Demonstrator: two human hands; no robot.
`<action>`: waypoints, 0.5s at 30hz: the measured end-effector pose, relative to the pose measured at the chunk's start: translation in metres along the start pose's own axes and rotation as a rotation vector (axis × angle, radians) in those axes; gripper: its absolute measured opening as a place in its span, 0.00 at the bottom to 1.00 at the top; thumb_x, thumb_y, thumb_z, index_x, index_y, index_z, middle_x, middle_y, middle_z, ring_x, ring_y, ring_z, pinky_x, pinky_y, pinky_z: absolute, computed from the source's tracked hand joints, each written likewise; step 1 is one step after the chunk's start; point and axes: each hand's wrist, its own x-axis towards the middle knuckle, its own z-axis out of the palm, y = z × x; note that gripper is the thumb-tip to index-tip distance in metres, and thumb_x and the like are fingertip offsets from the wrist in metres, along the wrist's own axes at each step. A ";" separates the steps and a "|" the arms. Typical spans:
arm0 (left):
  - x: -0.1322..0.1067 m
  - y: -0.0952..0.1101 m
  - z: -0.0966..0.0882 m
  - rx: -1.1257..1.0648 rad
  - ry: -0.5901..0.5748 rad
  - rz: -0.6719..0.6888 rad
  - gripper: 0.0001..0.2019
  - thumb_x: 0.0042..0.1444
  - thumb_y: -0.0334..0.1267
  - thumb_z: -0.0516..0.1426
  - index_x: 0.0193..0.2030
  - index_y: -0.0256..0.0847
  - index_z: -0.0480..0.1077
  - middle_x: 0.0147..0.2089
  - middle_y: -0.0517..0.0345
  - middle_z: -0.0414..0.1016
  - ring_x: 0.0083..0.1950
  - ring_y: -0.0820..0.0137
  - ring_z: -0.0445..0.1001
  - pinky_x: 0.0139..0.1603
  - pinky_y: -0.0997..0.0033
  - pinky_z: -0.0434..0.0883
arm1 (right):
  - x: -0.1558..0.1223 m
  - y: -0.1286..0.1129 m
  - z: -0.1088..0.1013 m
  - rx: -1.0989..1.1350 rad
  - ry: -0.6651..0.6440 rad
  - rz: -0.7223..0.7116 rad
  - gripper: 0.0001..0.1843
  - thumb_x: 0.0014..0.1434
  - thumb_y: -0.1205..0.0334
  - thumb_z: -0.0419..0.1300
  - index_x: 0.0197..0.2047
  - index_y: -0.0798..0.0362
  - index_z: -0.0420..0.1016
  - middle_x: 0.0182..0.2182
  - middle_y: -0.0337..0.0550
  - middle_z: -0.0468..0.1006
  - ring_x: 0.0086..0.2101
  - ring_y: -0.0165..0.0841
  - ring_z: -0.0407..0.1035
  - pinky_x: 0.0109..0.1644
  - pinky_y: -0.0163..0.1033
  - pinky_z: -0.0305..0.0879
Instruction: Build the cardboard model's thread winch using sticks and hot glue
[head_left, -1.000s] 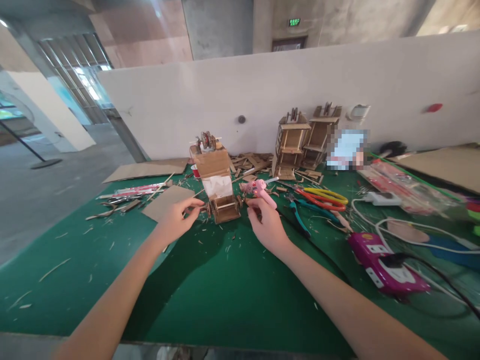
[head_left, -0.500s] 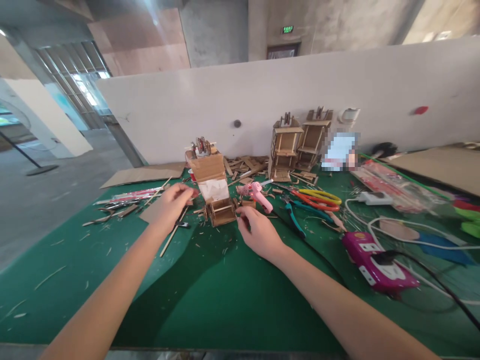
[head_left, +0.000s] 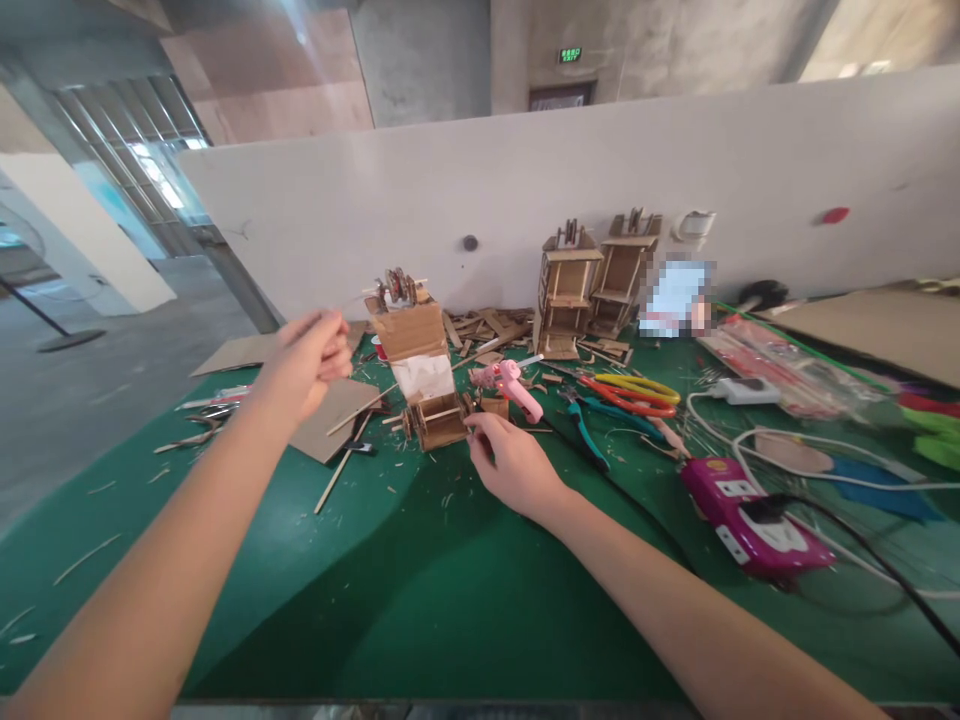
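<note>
A cardboard model (head_left: 411, 335) stands upright, with wheels low on its sides and several discs on a stick axle at its top. At its lower right side, my right hand (head_left: 514, 462) is closed, thumb and fingertips pinching the wheel or axle end there. My left hand (head_left: 304, 368) is raised to the left of the model with its fingers pressed together. A faint thin line seems to run from near it towards the model's top; what the fingers hold is too small to make out. A pink glue gun (head_left: 510, 385) lies just right of the model.
Two similar cardboard models (head_left: 566, 300) stand at the back by a white partition (head_left: 337, 220). Scissors (head_left: 630, 393), teal-handled pliers (head_left: 589, 435) and a magenta power strip (head_left: 750, 525) with cables lie to the right. Cardboard scraps (head_left: 491, 335) and a cardboard sheet (head_left: 330, 420) lie about.
My left hand has moved up and left, away from beside the model's lower part, uncovering the cardboard sheet. My right hand stays at the wheel. The view has shifted slightly.
</note>
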 end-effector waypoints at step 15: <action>0.016 0.094 0.042 0.059 -0.150 -0.248 0.13 0.67 0.32 0.45 0.30 0.34 0.61 0.17 0.73 0.44 0.10 0.89 0.47 0.17 0.90 0.38 | 0.057 -0.076 -0.022 0.614 -0.257 0.171 0.29 0.57 0.49 0.60 0.58 0.54 0.64 0.29 0.38 0.72 0.28 0.29 0.67 0.30 0.34 0.62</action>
